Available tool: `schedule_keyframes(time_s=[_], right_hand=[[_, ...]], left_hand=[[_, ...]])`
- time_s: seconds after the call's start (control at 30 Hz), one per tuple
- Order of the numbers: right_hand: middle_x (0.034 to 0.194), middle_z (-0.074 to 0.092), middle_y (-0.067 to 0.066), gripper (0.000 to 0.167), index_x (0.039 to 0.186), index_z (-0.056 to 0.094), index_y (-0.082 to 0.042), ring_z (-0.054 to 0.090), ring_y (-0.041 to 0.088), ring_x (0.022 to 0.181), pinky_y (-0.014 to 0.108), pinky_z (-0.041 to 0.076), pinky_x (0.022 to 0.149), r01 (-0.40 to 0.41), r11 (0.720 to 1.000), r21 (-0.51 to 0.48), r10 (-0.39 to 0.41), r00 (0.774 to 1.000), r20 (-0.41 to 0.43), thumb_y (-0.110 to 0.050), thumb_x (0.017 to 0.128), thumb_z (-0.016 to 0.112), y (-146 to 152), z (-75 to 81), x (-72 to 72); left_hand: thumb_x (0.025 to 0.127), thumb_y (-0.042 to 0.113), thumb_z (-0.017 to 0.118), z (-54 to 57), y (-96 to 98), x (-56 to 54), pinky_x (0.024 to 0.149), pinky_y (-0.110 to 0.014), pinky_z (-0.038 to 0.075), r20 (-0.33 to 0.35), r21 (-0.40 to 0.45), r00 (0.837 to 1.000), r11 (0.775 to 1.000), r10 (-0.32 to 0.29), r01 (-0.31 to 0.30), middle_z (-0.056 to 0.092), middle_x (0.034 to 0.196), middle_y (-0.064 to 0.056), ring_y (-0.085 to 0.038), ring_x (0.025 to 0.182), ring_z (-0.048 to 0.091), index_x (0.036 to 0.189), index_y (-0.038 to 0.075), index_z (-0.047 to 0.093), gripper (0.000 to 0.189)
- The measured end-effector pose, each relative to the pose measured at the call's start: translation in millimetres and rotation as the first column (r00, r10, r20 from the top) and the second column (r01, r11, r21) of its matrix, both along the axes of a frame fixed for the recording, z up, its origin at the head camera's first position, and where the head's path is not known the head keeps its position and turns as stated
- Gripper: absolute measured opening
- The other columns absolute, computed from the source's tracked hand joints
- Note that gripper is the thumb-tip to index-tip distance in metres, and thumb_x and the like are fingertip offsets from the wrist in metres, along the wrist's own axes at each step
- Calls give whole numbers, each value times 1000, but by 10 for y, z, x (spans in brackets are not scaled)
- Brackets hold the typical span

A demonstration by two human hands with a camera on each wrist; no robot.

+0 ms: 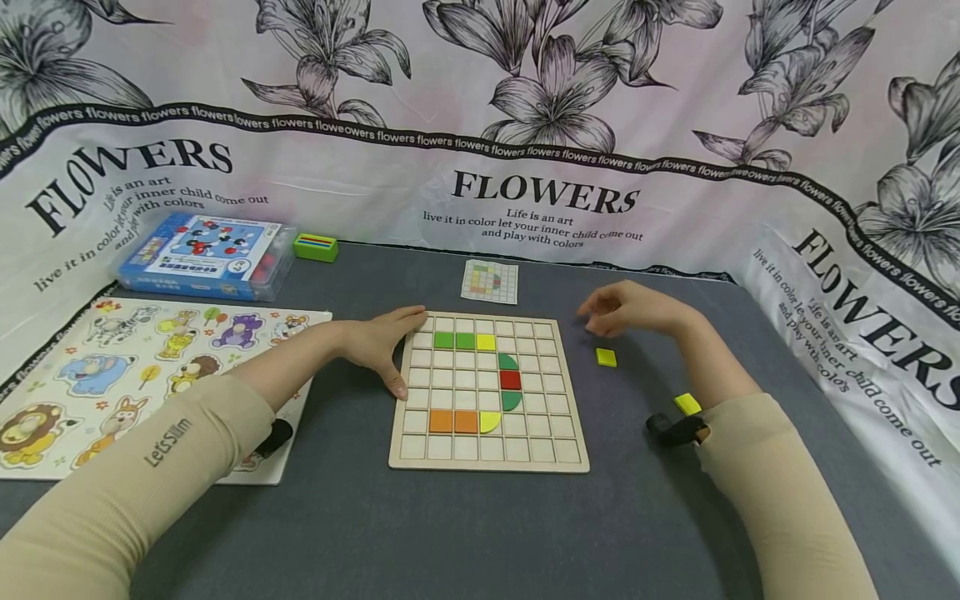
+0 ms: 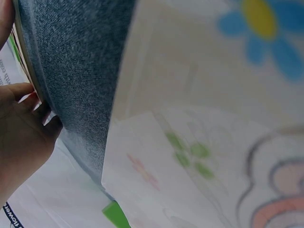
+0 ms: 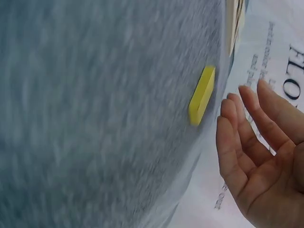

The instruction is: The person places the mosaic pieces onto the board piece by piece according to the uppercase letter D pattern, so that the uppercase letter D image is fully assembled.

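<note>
A wooden grid board lies on the dark cloth, bearing green, yellow, red and orange square tiles and several quarter-round tiles. Along its left edge rests my left hand, thumb spread from the fingers, which touch the upper left corner. In the left wrist view that hand is at the board's side. My right hand hovers right of the board, fingers loosely bent, holding nothing. Just below it lies a yellow square tile; the right wrist view shows a yellow tile apart from the fingertips. Another yellow tile sits by the right wrist.
Behind the board lies a small printed pattern card. An animal picture board occupies the left side, partly under the left forearm. At the back left are a plastic box and a green block. Flower-printed cloth hangs behind.
</note>
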State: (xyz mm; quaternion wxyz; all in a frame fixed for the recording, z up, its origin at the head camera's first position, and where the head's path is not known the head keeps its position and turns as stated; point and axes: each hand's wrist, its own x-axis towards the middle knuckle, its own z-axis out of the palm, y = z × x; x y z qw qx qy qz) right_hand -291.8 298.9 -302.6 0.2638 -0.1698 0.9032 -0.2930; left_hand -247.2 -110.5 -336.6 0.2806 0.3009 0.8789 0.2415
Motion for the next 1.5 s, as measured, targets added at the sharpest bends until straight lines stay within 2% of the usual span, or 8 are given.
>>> schedule_keyframes(time_s=[0.23,0.4,0.67,0.93,1.2,1.5], right_hand=[[115,67,12,44,131,58,-3,65,14,99,35,56,94,0,999,53,-7,993,121,-21,93,68,136,-27,-61],[109,67,9,44,129,59,-3,64,13,96,33,56,92,-34,998,59,24,985,168,-21,92,71,184,-50,-73],[101,57,7,46,124,61,1,55,14,90,26,55,78,-95,995,-3,93,963,255,-4,81,78,214,-96,-84],[95,54,7,44,124,62,2,50,14,86,26,54,74,-144,989,-15,144,961,236,-1,82,76,231,-133,-64],[94,55,4,44,117,63,0,51,13,85,26,50,73,-120,993,5,116,971,208,-9,79,82,236,-178,-64],[92,56,8,37,107,63,2,50,16,82,27,48,70,-126,991,51,117,982,147,-8,77,83,193,-170,-47]], left_hand=[[74,29,88,6,2,2,123,-60,16,8,-1,1000,1000,-2,2,-8,166,-23,-44,155,-3,157,-5,3,124],[74,29,88,9,5,4,123,-60,16,5,-6,1000,1000,-3,3,-8,166,-23,-44,155,-3,157,-4,3,124],[74,30,88,3,-2,0,123,-61,16,5,-12,1000,1000,0,0,-8,166,-23,-44,155,-3,158,-4,3,124],[74,31,88,0,-7,-3,123,-61,15,2,-5,1000,1000,-8,8,-8,166,-24,-44,155,-3,157,-4,3,124],[74,30,88,0,4,0,123,-61,16,5,-7,1000,1000,-4,4,-8,166,-23,-44,155,-3,158,-4,3,124],[74,29,88,4,6,5,123,-61,16,5,-6,1000,1000,1,-1,-7,166,-23,-44,155,-3,157,-4,3,124]])
